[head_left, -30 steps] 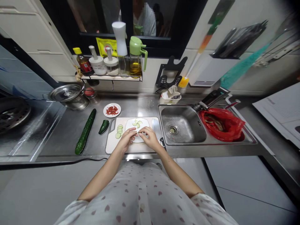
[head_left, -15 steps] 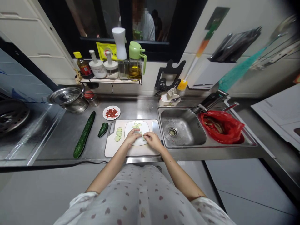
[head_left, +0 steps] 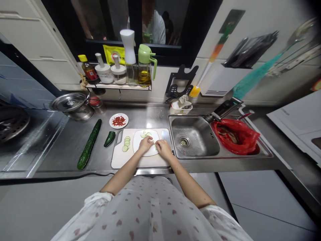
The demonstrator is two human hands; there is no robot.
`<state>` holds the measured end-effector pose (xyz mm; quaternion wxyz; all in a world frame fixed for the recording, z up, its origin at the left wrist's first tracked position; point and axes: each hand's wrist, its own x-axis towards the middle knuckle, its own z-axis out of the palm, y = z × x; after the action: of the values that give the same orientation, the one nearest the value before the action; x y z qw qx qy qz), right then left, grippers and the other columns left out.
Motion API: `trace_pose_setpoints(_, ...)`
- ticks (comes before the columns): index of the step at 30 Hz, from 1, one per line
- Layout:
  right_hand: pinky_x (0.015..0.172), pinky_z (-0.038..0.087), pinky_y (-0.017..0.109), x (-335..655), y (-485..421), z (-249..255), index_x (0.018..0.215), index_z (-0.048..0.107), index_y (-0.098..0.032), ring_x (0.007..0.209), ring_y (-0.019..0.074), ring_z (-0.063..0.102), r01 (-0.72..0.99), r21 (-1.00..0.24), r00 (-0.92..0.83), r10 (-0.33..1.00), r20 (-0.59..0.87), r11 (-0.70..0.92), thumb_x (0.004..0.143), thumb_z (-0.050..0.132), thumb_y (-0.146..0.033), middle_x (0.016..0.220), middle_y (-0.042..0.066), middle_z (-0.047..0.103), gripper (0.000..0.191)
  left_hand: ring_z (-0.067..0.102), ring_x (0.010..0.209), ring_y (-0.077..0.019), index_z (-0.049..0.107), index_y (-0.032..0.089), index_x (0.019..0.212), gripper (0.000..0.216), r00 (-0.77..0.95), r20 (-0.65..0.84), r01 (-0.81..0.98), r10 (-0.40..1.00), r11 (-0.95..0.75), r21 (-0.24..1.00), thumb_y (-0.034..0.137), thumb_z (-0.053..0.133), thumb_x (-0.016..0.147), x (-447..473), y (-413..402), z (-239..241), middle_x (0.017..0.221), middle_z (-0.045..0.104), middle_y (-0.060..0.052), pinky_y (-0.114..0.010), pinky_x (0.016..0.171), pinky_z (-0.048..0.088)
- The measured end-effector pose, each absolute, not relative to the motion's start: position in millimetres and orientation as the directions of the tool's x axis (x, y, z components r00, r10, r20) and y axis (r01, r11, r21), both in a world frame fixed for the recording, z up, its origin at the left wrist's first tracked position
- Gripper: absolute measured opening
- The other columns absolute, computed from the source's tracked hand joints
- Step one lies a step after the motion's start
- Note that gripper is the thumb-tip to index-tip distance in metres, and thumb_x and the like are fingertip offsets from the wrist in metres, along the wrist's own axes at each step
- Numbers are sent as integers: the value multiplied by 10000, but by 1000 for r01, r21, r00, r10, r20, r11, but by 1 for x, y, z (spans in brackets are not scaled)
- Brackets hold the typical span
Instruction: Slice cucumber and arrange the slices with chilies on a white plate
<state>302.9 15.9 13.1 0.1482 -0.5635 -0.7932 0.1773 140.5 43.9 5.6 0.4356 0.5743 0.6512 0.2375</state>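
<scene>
My left hand (head_left: 145,144) and my right hand (head_left: 163,149) meet over a white plate (head_left: 140,151) that lies on a white cutting board (head_left: 125,160). The fingers of both hands are curled down and pinched together at the plate's middle. A pale cucumber slice (head_left: 155,146) shows between the two hands, at my right fingertips. What my left fingers hold is hidden. A few cucumber slices (head_left: 146,134) lie at the plate's far edge. More slices (head_left: 126,143) sit in a short row on the board, left of the plate.
A knife (head_left: 165,135) lies on the board's right side, beside the sink (head_left: 194,142). Left of the board lie a cucumber end piece (head_left: 109,138) and a whole cucumber (head_left: 89,144). A dish of chopped red chilli (head_left: 118,121), a lidded pot (head_left: 71,103) and a red bag (head_left: 235,135) stand around.
Both hands have moved a little farther over the plate and come closer together. The view has shifted slightly; the slices on the board have not moved.
</scene>
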Motion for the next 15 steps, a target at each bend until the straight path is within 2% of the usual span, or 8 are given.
trace_pose_setpoints(5,753,346,280,301,11,7,1056,638,-214,959,207,455,887,-340,-318,947,35,311,952,461,-259,1004,75,581,211,598,874,-172,641,232,1060,219,90,-210,732,974,79,677,248,594,846,143,37,10,932,668,-22,-269,762,424)
trace_pose_setpoints(9,756,350,291,300,7,4,1037,665,-220,928,209,445,890,-315,-330,943,51,329,953,455,-243,992,80,555,228,562,1007,-212,652,241,1081,230,79,-161,829,984,25,558,320,533,901,148,27,13,1036,641,-65,-296,805,419)
trace_pose_setpoints(15,738,354,304,297,0,4,1005,699,-223,912,217,435,897,-318,-288,952,107,307,945,460,-273,998,89,534,252,537,1034,-237,668,245,1119,302,46,-157,857,987,42,513,396,492,925,149,18,14,1075,622,-90,-317,830,415)
